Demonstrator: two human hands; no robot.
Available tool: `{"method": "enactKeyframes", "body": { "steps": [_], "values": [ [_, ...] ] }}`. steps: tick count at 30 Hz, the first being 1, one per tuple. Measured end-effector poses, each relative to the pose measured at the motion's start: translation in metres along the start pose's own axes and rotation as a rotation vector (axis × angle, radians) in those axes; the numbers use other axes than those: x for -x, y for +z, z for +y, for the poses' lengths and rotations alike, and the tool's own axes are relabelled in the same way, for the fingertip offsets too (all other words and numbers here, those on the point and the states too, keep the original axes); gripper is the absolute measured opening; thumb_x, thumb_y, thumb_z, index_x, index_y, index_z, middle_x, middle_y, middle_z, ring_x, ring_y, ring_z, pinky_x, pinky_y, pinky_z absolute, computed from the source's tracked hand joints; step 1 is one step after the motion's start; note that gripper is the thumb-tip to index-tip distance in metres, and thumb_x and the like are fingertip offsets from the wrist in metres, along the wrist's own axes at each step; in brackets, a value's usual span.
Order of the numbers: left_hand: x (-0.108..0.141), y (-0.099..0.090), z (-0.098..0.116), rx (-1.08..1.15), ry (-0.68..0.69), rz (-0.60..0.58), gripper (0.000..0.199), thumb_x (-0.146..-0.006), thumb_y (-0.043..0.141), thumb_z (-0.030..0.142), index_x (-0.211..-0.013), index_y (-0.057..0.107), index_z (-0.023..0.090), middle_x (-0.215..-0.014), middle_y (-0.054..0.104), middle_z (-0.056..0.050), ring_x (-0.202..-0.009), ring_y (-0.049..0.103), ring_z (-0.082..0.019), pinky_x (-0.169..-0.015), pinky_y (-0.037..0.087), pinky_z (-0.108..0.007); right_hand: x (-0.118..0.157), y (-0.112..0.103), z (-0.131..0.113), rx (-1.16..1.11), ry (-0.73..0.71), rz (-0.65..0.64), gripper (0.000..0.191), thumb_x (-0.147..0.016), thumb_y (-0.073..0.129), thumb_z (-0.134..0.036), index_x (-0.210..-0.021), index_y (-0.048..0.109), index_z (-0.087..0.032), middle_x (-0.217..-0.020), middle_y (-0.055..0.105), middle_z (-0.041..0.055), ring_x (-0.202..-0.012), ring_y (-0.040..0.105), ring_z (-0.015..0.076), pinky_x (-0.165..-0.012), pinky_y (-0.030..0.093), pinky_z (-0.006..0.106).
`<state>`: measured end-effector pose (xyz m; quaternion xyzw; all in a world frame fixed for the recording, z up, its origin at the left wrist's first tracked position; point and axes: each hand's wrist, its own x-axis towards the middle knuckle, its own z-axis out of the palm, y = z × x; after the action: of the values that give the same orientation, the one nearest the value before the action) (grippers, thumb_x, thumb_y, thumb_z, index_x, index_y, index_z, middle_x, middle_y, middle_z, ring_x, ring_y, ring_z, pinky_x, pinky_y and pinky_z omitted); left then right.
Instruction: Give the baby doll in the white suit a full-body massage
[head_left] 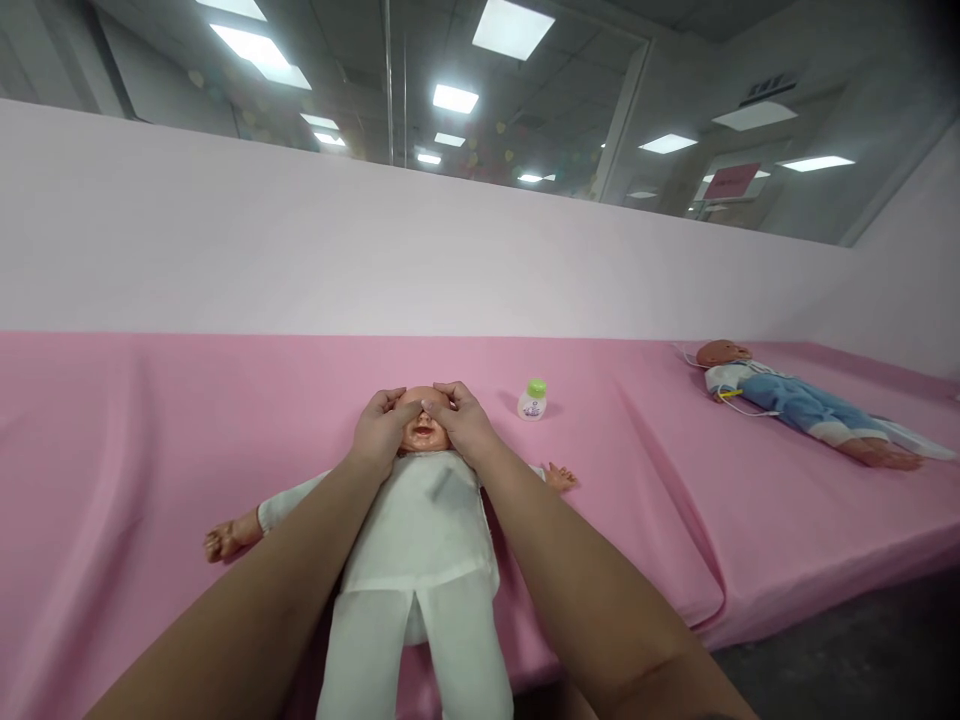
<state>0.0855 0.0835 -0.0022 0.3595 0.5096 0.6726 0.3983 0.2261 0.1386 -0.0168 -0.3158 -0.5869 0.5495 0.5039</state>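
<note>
A baby doll (427, 525) in a white top and white trousers lies on its back, feet toward me, arms spread to both sides. Its head (425, 436) is between my two hands. My left hand (380, 428) is curved round the left side of the head, and my right hand (466, 420) round the right side. Both thumbs press on the forehead, close together above the eyes, which they partly cover. The doll's nose and mouth show below them. Fingers of both hands curl round the top of the head.
Right of the head stands a small clear bottle (532, 404) with a green cap. A second doll (806, 403) in blue and white clothes lies at the far right, with a thin cord and a yellow piece. Pink cloth (187, 420) covers the table, before a white wall (315, 250) with windows.
</note>
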Motion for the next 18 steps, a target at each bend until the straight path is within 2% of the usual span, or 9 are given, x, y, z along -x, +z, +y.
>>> {"method": "enactKeyframes", "body": {
  "steps": [3,6,8,11,14,16,18],
  "values": [
    [-0.003,0.003,0.0,-0.04,-0.01,0.028,0.048,-0.07,0.082,0.038,-0.112,0.068,0.02,-0.104,0.074,-0.008,-0.089,0.072,-0.023,-0.079,0.059,-0.035,-0.008,0.0,0.005,-0.009,-0.01,0.013,0.043,-0.078,0.08,-0.048,-0.114,0.071,-0.026,-0.116,0.073,0.0036,-0.111,0.066,0.0242,-0.105,0.051,0.044],
    [-0.006,0.0,0.0,-0.059,-0.023,0.035,0.042,-0.076,0.077,0.04,-0.113,0.07,0.02,-0.104,0.075,-0.008,-0.093,0.072,-0.024,-0.081,0.059,-0.036,-0.009,-0.006,0.003,-0.042,0.015,-0.021,0.037,-0.086,0.074,-0.049,-0.115,0.074,-0.027,-0.125,0.073,0.0038,-0.119,0.064,0.0247,-0.11,0.049,0.046],
    [-0.006,-0.006,0.002,-0.068,-0.031,-0.01,0.044,-0.08,0.076,0.041,-0.118,0.07,0.02,-0.11,0.076,-0.01,-0.099,0.073,-0.025,-0.084,0.059,-0.036,-0.005,-0.011,-0.004,-0.052,0.045,-0.069,0.039,-0.087,0.074,-0.05,-0.121,0.074,-0.029,-0.134,0.07,0.0039,-0.125,0.063,0.0253,-0.112,0.048,0.047],
    [-0.004,-0.019,0.006,-0.094,-0.032,-0.198,0.062,-0.083,0.079,0.044,-0.138,0.062,0.021,-0.133,0.07,-0.013,-0.116,0.07,-0.028,-0.093,0.059,-0.036,0.007,-0.021,-0.019,0.003,0.079,-0.195,0.061,-0.085,0.08,-0.049,-0.141,0.064,-0.032,-0.15,0.06,0.0051,-0.134,0.059,0.0267,-0.117,0.045,0.047],
    [-0.002,-0.032,0.011,-0.171,-0.053,-0.386,0.1,-0.076,0.09,0.04,-0.16,0.04,0.022,-0.155,0.055,-0.015,-0.133,0.062,-0.03,-0.102,0.056,-0.034,0.017,-0.028,-0.029,0.076,0.101,-0.297,0.104,-0.07,0.094,-0.042,-0.159,0.042,-0.034,-0.16,0.05,0.0073,-0.139,0.056,0.0299,-0.119,0.044,0.049],
    [-0.002,-0.037,0.013,-0.213,-0.064,-0.455,0.117,-0.072,0.093,0.037,-0.167,0.025,0.023,-0.161,0.047,-0.016,-0.139,0.056,-0.031,-0.106,0.055,-0.036,0.019,-0.03,-0.03,0.091,0.096,-0.322,0.126,-0.058,0.1,-0.035,-0.163,0.032,-0.035,-0.16,0.05,0.0084,-0.138,0.057,0.032,-0.118,0.045,0.05],
    [-0.003,-0.04,0.011,-0.248,-0.042,-0.477,0.121,-0.072,0.093,0.04,-0.168,0.022,0.021,-0.163,0.045,-0.016,-0.142,0.053,-0.032,-0.111,0.052,-0.039,0.017,-0.03,-0.028,0.121,0.085,-0.299,0.134,-0.053,0.102,-0.034,-0.165,0.029,-0.035,-0.158,0.052,0.0088,-0.137,0.058,0.0325,-0.117,0.046,0.05]
  ]
}}
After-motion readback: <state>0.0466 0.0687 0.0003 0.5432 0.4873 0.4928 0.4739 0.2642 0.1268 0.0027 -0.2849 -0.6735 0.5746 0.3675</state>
